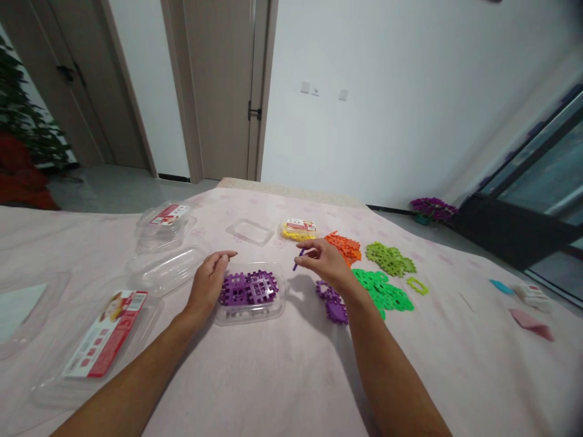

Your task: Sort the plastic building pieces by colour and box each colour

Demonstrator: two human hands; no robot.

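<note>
My left hand (208, 284) rests against the left rim of a clear plastic tray (249, 313) filled with purple interlocking tiles (249, 287); its fingers are curled loosely and hold nothing. My right hand (324, 261) hovers just right of that tray, thumb and fingers pinched on a small purple tile (298, 259) seen edge-on. Below that hand lie loose purple tiles (334, 303) on the pink cloth.
Orange tiles (345, 245), light green tiles (390, 258) and bright green tiles (382, 290) lie to the right. A yellow-filled box (299, 229), empty clear trays and lids (166, 267) and a labelled lid (107, 332) lie around. Small items (531, 296) sit at far right.
</note>
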